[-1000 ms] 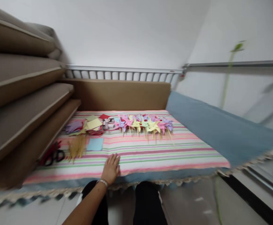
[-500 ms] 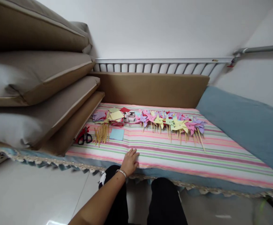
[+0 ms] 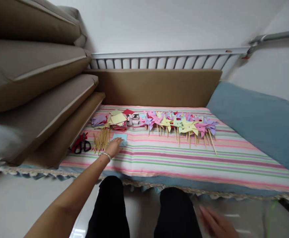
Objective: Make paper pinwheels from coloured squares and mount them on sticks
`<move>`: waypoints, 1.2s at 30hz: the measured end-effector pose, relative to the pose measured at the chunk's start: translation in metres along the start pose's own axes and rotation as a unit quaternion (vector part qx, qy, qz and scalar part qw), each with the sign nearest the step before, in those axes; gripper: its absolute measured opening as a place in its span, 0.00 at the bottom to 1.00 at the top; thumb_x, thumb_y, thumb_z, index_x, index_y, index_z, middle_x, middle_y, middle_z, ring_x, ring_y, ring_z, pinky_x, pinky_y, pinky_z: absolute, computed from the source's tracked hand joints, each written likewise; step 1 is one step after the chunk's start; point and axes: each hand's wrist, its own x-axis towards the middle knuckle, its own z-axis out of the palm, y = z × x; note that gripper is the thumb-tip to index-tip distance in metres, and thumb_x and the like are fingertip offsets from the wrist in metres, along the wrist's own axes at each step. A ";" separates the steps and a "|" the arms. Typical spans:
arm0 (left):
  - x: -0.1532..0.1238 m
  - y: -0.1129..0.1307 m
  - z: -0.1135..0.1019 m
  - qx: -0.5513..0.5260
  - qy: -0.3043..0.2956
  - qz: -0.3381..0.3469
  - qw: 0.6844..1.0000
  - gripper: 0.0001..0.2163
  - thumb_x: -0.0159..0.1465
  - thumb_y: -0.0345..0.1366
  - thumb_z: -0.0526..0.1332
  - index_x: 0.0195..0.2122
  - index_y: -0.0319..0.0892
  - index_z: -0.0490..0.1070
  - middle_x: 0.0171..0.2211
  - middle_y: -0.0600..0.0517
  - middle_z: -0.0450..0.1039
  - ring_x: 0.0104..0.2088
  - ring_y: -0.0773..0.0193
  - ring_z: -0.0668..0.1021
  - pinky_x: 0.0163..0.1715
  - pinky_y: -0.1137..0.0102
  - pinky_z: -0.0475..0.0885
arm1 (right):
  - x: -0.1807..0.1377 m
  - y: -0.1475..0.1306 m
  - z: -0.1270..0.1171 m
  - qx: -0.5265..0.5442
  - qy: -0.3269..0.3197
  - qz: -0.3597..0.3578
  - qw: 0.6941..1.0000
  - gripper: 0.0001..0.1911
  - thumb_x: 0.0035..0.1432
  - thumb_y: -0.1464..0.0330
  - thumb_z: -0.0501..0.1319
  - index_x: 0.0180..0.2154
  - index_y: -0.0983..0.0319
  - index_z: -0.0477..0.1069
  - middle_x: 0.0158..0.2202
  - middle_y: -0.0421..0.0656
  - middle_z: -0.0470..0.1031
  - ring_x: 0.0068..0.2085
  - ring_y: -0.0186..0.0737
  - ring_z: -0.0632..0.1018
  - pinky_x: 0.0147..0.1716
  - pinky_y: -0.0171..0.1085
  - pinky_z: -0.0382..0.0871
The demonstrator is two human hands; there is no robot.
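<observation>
Paper square (image 3: 122,136), handily near, lies partly under your loosely spread left hand (image 3: 114,147); your right hand (image 3: 216,223) is too blurred to tell.

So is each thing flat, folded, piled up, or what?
Blue paper: flat, partly covered
Yellow paper: flat, topping a pile
Pinwheels: folded, lying crowded together
Loose sticks: bunched, lying down
Scissors: lying down; blades too unclear to call open or shut
Striped cloth: spread out
Cushions: stacked
Left grip: over the blue paper; hold unclear
Right grip: blurred, can't tell
</observation>
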 end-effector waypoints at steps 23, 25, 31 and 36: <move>0.047 -0.005 -0.011 0.141 -0.157 0.014 0.977 0.28 0.54 0.49 0.60 0.52 0.36 0.64 0.46 0.40 0.71 0.46 0.51 0.73 0.48 0.60 0.65 | 0.231 -0.153 0.177 0.266 -0.232 -0.068 0.933 0.07 0.53 0.67 0.56 0.25 0.63 0.67 0.23 0.39 0.72 0.20 0.29 0.70 0.17 0.26 0.61; 0.047 0.005 -0.004 0.151 -0.141 -0.009 0.978 0.28 0.53 0.46 0.62 0.52 0.35 0.63 0.44 0.40 0.70 0.44 0.51 0.73 0.46 0.60 0.66 | 0.232 -0.155 0.176 0.268 -0.236 -0.061 0.932 0.07 0.53 0.68 0.56 0.25 0.63 0.67 0.23 0.39 0.71 0.20 0.28 0.70 0.17 0.26 0.61; 0.048 0.015 0.009 0.173 -0.110 -0.067 0.977 0.26 0.53 0.36 0.61 0.53 0.35 0.62 0.44 0.38 0.68 0.43 0.51 0.73 0.44 0.60 0.66 | 0.231 -0.155 0.177 0.281 -0.240 -0.051 0.928 0.07 0.53 0.70 0.57 0.24 0.63 0.67 0.22 0.39 0.71 0.20 0.29 0.71 0.16 0.26 0.62; 0.049 0.017 0.012 0.168 -0.084 -0.095 0.978 0.21 0.55 0.30 0.57 0.51 0.34 0.65 0.44 0.38 0.70 0.44 0.54 0.73 0.45 0.63 0.65 | 0.231 -0.156 0.175 0.293 -0.242 -0.044 0.924 0.06 0.53 0.70 0.58 0.24 0.63 0.67 0.21 0.38 0.71 0.20 0.28 0.71 0.17 0.25 0.62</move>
